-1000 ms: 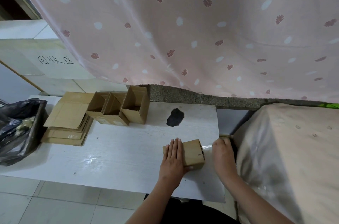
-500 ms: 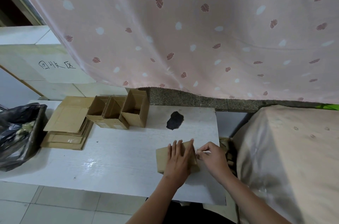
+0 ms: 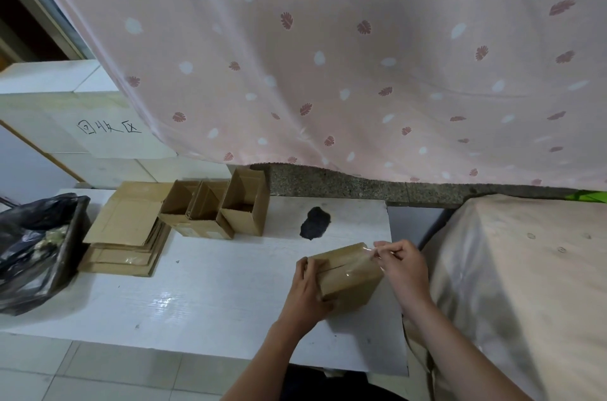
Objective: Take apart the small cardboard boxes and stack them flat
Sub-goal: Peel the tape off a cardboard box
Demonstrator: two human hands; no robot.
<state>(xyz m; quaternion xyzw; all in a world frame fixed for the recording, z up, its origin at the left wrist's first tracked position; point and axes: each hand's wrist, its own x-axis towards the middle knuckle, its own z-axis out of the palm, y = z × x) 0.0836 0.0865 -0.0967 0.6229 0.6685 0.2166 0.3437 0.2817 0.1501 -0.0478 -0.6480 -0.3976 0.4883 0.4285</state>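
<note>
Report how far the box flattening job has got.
Done: a stack of flattened boxes lies at the table's far left. In hand: the left hand grips a sealed box while the right hand pinches and peels its clear tape. Left: that box still needs opening and flattening, and three open boxes stand unflattened beside the stack.
</note>
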